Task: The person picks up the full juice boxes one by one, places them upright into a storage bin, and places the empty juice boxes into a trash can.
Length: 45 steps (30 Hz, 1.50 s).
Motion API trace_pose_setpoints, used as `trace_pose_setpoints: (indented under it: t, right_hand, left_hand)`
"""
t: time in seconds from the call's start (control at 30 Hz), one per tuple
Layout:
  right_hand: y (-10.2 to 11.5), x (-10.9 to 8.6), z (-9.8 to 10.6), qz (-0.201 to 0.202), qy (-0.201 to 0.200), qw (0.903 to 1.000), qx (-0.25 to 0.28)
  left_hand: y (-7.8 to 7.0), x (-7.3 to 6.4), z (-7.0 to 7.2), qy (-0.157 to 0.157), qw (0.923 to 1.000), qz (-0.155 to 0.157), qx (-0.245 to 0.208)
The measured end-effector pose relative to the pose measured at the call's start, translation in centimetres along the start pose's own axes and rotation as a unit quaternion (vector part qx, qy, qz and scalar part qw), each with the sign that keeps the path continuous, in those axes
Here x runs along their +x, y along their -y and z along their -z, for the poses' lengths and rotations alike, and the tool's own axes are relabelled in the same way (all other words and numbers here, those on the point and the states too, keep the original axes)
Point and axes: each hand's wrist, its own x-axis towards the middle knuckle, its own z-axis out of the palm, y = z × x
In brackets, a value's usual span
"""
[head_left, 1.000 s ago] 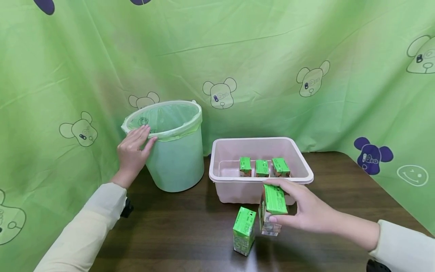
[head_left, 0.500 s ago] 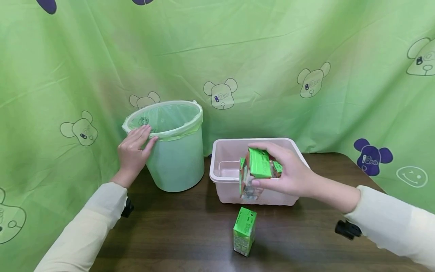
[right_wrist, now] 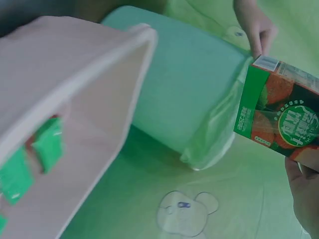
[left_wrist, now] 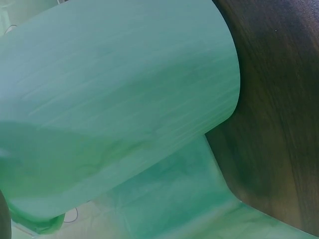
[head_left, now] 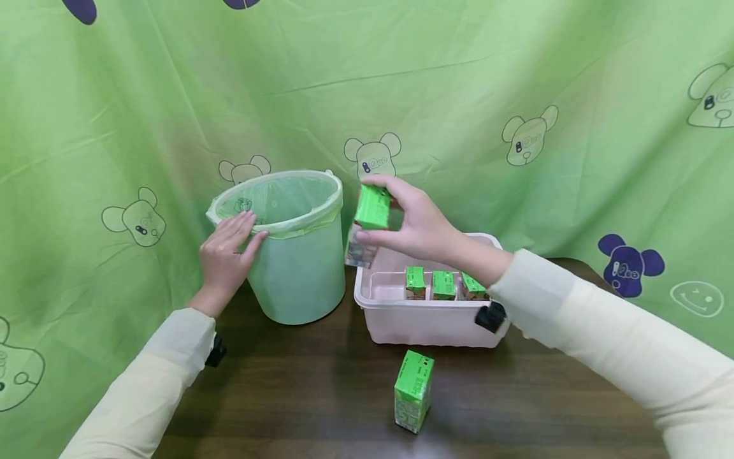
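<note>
My right hand holds a green-topped juice carton in the air between thumb and fingers, just right of the trash bin's rim. Fruit pictures and a round green label show on the carton in the right wrist view. With fairly straight fingers, my left hand rests on the near left rim of the pale green trash bin. A light green liner bag covers the bin's inside. Another juice carton stands upright on the table, in front of the pale pink tub.
Three green-topped cartons stand inside the pink tub, under my right forearm. The dark wooden table carries both containers. Behind it hangs a green curtain printed with bear heads.
My right hand has lifted its carton from beside the standing one, carrying it up and left over the pink tub to near the trash bin. The left hand has stayed at the rim.
</note>
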Motion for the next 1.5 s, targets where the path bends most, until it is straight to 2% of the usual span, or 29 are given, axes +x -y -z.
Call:
trace_pose_setpoints:
  t: [0.1, 0.33, 0.6, 0.73, 0.97, 1.2, 1.33, 1.5]
  right_hand:
    - [-0.1, 2.2, -0.8, 0.007, -0.012, 0.9999, -0.006]
    - [-0.1, 6.6, -2.3, -0.003, -0.037, 0.9992, 0.012]
    - [-0.4, 9.8, -3.8, -0.013, -0.059, 0.9978, 0.028]
    - [-0.7, 11.1, -4.4, -0.041, -0.073, 0.9963, 0.019]
    - [-1.9, 12.0, -5.8, -0.082, -0.076, 0.9937, -0.008]
    - [-3.1, 12.0, -7.0, -0.122, -0.065, 0.9888, -0.055]
    - [-3.8, 12.1, -7.5, -0.149, -0.055, 0.9854, -0.063]
    - [-4.5, 12.3, -8.1, -0.162, -0.037, 0.9837, -0.069]
  left_hand:
    - [-0.1, 0.0, 0.1, 0.001, 1.0000, 0.000, -0.002]
    - [-0.4, 0.3, 0.1, 0.007, 1.0000, 0.000, 0.001]
    - [-0.7, 0.3, 0.0, 0.007, 1.0000, -0.002, 0.006]
    - [-0.7, 0.4, 0.1, 0.011, 0.9999, -0.001, 0.011]
    - [-0.8, 0.2, -0.1, 0.019, 0.9998, -0.004, 0.011]
    - [-0.9, -0.1, -0.2, 0.007, 0.9999, -0.007, 0.006]
    - [-0.9, 0.1, -0.1, 0.011, 0.9999, -0.008, 0.008]
    - [-0.9, 0.2, -0.1, 0.015, 0.9999, -0.005, 0.007]
